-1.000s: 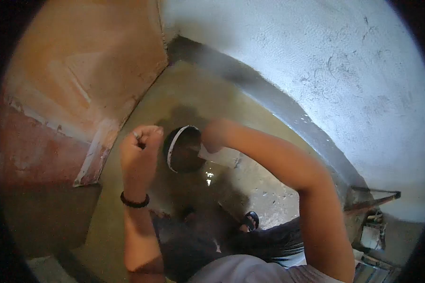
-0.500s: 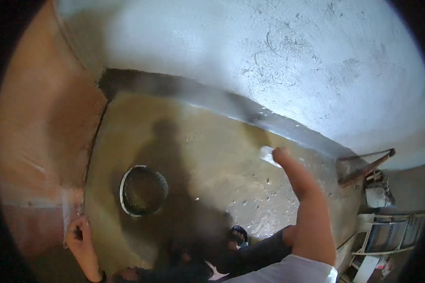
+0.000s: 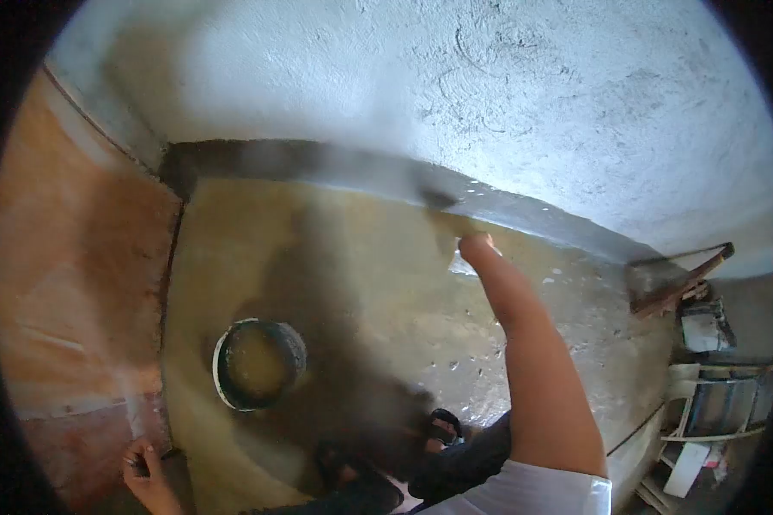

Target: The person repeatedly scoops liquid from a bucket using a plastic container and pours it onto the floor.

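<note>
My right hand point(image 3: 477, 246) is closed around a trowel with a flat, shiny plate point(image 3: 462, 263). The plate lies over the floor point(image 3: 386, 283), near the foot of the wall, and the handle is hidden in my fist. At the lower left, my left hand point(image 3: 143, 468) has its fingers curled. A dark patch shows inside them, but what it is I cannot make out. Between my hands, a round bucket point(image 3: 220, 371) with a pale rim stands on the floor, with something brownish inside it.
A rough whitish wall point(image 3: 318, 77) rises ahead, with a dark band point(image 3: 258, 159) along its base. An orange-brown surface point(image 3: 86, 283) borders the left. On the right are a wooden frame point(image 3: 674, 287) and a pale rack point(image 3: 713, 438). My sandalled foot point(image 3: 442, 425) stands on the floor.
My right hand and the trowel have moved left and up, toward the wall's base. My left hand sits lower in view. The view has shifted slightly.
</note>
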A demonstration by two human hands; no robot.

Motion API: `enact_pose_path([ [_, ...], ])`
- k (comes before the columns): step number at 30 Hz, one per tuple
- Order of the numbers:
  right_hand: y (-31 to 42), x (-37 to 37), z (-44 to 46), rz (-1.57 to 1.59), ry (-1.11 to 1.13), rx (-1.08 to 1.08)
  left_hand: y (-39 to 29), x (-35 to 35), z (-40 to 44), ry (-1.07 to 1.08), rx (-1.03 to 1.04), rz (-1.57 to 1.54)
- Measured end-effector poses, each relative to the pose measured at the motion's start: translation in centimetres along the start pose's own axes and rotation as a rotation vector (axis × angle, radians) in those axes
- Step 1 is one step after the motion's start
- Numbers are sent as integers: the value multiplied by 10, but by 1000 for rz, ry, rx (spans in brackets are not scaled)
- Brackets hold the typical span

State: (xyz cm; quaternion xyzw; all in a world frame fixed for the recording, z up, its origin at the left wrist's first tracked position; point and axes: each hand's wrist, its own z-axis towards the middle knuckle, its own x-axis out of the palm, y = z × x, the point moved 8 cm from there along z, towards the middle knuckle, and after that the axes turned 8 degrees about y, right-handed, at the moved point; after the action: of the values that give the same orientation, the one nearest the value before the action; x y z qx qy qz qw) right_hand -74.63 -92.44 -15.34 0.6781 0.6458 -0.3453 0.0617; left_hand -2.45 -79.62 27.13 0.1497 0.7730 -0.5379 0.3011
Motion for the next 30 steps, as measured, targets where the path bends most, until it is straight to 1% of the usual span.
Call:
enact_pose_path([
  [2,43,-54,-30,-4,-88,-123,1,-9,-5,-35,37,69],
  [4,86,-82,-21,-25,-144,-192,-1,-11,-9,-65,65,138],
  [6,124,-108,-18,-27,-210,-279,-17,-14,-23,-236,204,202],
  [7,140,-121,-21,-20,-248,-330,-16,-18,-24,-236,203,200],
  [8,152,-134,-32,-10,-276,-379,-9,-19,-23,-164,146,112],
  [9,159,-145,-37,5,-298,-419,-2,-18,-23,-93,89,22],
  [10,163,-152,-45,24,-308,-455,-2,-18,-25,-96,90,17],
  [12,164,-164,-65,85,-325,-512,-11,-22,-28,-169,154,184],
  [14,161,-178,-91,177,-390,-572,-10,-22,-27,-151,152,149],
  [16,159,-189,-122,270,-542,-660,-9,-20,-25,-125,151,116],
  [17,156,-198,-143,363,-686,-751,-5,-17,-23,-103,115,26],
  [18,157,-203,-153,403,-690,-796,-2,-13,-22,-78,78,-63],
  [19,155,-210,-170,401,-694,-791,-11,-5,-22,-76,82,-68],
  [21,147,-227,-209,467,-686,-845,-32,2,-24,-202,127,-40],
  [22,143,-233,-228,458,-686,-841,-30,3,-20,-200,124,-49],
  [24,142,-250,-270,391,-656,-886,-31,14,-8,-41,204,-72],
  [25,141,-258,-290,375,-655,-888,-36,16,-6,-46,196,-84],
  [27,151,-259,-324,255,-546,-921,-55,22,-6,-83,246,-59],
  [28,157,-262,-340,227,-529,-932,-59,22,-5,-92,217,-73],
  [30,177,-261,-364,95,-477,-933,-70,28,-1,-32,213,-97],
])
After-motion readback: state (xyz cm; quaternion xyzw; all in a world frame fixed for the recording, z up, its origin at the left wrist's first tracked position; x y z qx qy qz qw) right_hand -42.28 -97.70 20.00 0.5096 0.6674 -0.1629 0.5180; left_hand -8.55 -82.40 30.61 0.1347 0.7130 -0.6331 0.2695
